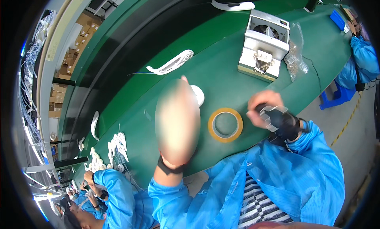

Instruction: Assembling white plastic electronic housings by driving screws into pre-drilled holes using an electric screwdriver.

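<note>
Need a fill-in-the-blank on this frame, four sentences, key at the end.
1. The yellowish ring-shaped tape roll lies ____ the left hand and the right hand.
2. In the picture, the boxy white machine stands to the ____ of the crumpled clear plastic bag.
3. The person's long fabric sleeves are ____ in colour.
4. The smooth tabletop under the tape is ____ in colour.

Missing words: between; left; blue; green.
</note>
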`<state>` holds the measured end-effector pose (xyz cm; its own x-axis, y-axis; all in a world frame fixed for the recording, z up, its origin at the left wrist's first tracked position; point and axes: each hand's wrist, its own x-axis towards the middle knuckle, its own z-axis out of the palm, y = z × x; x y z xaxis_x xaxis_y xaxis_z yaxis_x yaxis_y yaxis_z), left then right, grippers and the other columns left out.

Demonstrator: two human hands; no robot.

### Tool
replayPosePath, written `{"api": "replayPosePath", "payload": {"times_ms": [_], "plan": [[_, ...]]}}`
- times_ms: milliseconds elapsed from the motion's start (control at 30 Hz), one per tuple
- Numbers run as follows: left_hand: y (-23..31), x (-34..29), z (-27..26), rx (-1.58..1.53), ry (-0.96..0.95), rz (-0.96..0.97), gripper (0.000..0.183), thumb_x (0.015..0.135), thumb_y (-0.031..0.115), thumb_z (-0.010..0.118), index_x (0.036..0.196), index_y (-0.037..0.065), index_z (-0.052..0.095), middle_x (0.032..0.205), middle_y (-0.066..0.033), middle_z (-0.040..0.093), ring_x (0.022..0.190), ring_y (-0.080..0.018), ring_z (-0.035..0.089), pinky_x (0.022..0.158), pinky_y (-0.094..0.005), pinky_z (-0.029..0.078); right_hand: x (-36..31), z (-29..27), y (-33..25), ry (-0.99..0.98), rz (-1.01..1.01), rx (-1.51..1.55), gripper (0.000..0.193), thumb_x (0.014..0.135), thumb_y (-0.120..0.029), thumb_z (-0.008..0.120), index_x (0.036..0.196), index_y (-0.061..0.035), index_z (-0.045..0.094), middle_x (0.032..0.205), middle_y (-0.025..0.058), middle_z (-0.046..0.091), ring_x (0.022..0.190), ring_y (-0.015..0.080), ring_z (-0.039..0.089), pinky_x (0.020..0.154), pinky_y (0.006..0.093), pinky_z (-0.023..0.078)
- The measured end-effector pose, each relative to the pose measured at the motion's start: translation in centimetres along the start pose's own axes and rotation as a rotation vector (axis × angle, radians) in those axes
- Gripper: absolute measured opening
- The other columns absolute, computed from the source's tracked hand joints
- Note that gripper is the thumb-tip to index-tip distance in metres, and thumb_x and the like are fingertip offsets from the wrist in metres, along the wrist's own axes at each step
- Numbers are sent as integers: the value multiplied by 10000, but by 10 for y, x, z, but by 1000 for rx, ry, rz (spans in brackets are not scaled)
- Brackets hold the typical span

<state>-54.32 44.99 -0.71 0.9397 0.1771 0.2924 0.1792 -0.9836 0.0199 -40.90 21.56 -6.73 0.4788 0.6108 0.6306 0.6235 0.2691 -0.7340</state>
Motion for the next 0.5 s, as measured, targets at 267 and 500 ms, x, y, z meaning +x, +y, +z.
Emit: {"api": "replayPosePath", "payload": {"times_ms": [267,500], "plan": [[71,-54,35,-367,-124,68,775,690,113,813,1416,88,545,1162,-67,634,1033,-254,578,851,-386,437,79,-60,-22,307,-149,461,135,976,13,502,1083,-37,436,719,79,548,577,152,519,554,331,469],[70,-55,30,-362,-77,-32,811,715,232,858,1413,19,506,1302,-138,589,1122,-312,560,932,-423,445,91,-59,10,382,-3,381,113,973,-41,552,1069,-13,501,724,98,558,612,185,537,593,354,467]]}}
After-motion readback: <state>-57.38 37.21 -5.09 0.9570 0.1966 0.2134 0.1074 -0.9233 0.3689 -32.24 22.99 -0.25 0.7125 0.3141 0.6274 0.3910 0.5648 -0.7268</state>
